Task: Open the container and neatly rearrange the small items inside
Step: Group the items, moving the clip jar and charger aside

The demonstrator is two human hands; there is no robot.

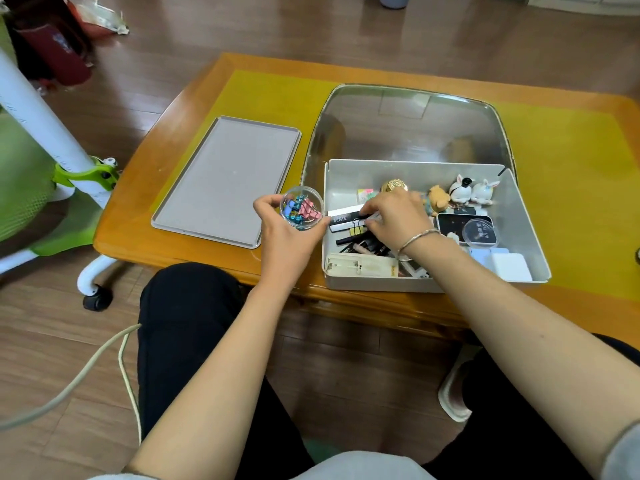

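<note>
A grey open container (pixel 526 233) sits on the table at the near right, its clear lid (pixel 408 123) standing open behind it. Inside lie pens, small boxes, figurines (pixel 472 190), a gold ball (pixel 394 185) and a round clear cap (pixel 479 232). My left hand (pixel 287 233) grips a small clear round jar (pixel 301 206) full of coloured binder clips just left of the container. My right hand (pixel 394 216) reaches into the container and pinches a black binder clip (pixel 356 223) lying on a black-and-white box (pixel 341 218).
A flat grey tray (pixel 225 178) lies on the table to the left of the container. The orange wooden table (pixel 145 233) has a yellow mat. A green and white chair (pixel 52 174) stands at the far left, and a cable trails across the floor.
</note>
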